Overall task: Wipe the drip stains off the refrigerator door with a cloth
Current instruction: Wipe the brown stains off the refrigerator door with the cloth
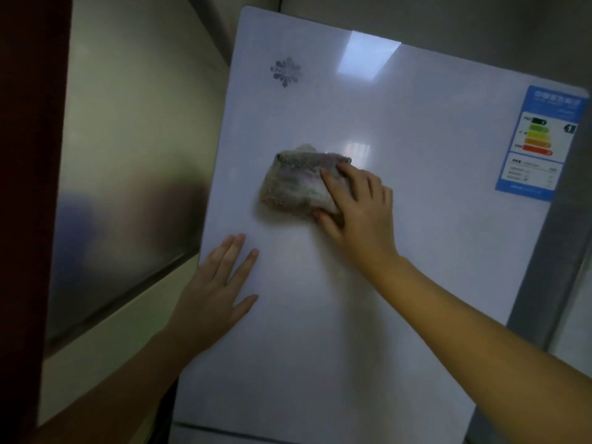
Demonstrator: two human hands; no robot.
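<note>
The right hand grips the bunched cloth by one edge at the middle of the refrigerator door; the left hand lies flat on the door's lower left; pinned only there, the cloth may skid and smear

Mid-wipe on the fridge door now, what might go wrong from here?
The cloth in the right hand looks grey and soiled, so it may smear the white refrigerator door. The left hand lies flat on the glossy door and may leave prints. A wide stroke to the right could catch the energy label.
</note>
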